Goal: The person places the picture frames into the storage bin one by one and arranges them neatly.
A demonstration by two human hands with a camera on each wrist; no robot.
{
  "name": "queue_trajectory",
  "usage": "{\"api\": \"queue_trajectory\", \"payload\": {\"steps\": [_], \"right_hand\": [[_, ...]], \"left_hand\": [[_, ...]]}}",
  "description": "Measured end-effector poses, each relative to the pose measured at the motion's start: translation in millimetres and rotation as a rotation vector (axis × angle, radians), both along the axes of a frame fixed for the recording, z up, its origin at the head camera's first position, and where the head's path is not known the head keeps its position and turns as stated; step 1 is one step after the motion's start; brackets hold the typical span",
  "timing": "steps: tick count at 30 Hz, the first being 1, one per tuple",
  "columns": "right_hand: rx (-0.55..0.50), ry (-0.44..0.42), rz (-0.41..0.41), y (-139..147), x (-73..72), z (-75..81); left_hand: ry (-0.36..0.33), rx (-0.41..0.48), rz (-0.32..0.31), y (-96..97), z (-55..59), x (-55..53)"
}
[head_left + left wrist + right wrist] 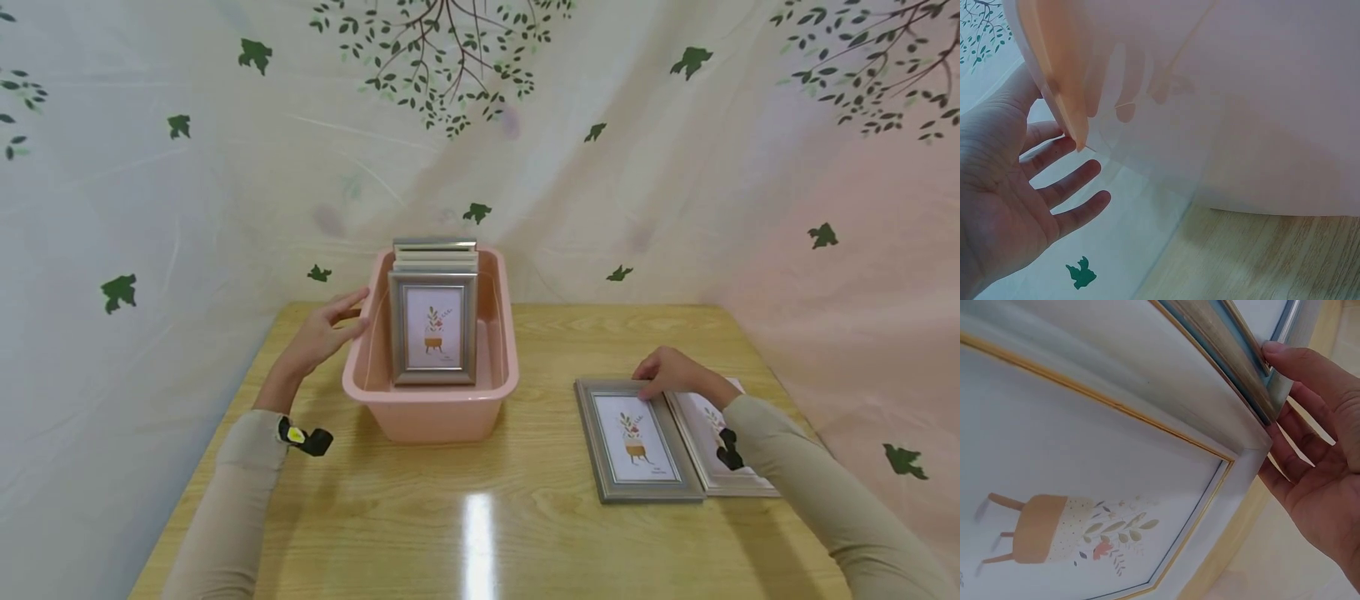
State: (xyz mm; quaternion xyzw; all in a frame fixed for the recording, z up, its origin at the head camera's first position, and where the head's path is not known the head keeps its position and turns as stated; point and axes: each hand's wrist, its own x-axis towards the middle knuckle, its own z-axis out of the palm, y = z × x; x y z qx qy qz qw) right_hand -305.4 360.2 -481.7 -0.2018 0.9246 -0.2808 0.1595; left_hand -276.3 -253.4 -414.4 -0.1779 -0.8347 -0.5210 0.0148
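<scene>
Pale cloth (225, 192), printed with trees and green shapes, hangs behind a wood-grain desk (540, 542). Left of centre on the desk stands a pink basin (438, 421), holding one silvery front frame (433, 329) set upright, with further frames (435, 257) edge-up behind it (exact count not legible).

Gray frame (636, 437): lies face up on the desk, right of the basin. Border silvery gray, stepped moulding; white print of an orange-brown pot on legs, with leafy sprigs and a red flower. White frame (699, 421): just beside it on the right, partly hidden by the right forearm.

Left hand (318, 333): at the basin's left rim, fingers loosely spread and touching it, not clenched. Right hand (673, 372): pinches the far edge of the gray frame, thumb on its face.

By view: only the left wrist camera gives the open palm and finger-shaped shadows on the pink wall. Only the right wrist camera resolves the white frame's thin gold inner line and the other right fingers at the gray frame's edge (the head view shows mainly the thumb).
</scene>
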Motion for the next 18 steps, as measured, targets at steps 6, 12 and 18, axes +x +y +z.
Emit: {"api": "queue_trajectory", "payload": {"steps": [6,12,18], "right_hand": [[-0.021,0.05,0.004,-1.8,0.6,-4.3],[-0.03,0.118,0.037,-2.7,-0.2,-4.6],[-0.017,0.158,0.021,-5.2,-3.2,-0.2]], "left_hand": [[0.007,0.003,-0.007,-0.8,-2.6,-0.9],[0.013,-0.009,-0.006,-1.0,-4.2,-1.2],[0.021,0.002,-0.014,-1.1,-1.5,0.1]]}}
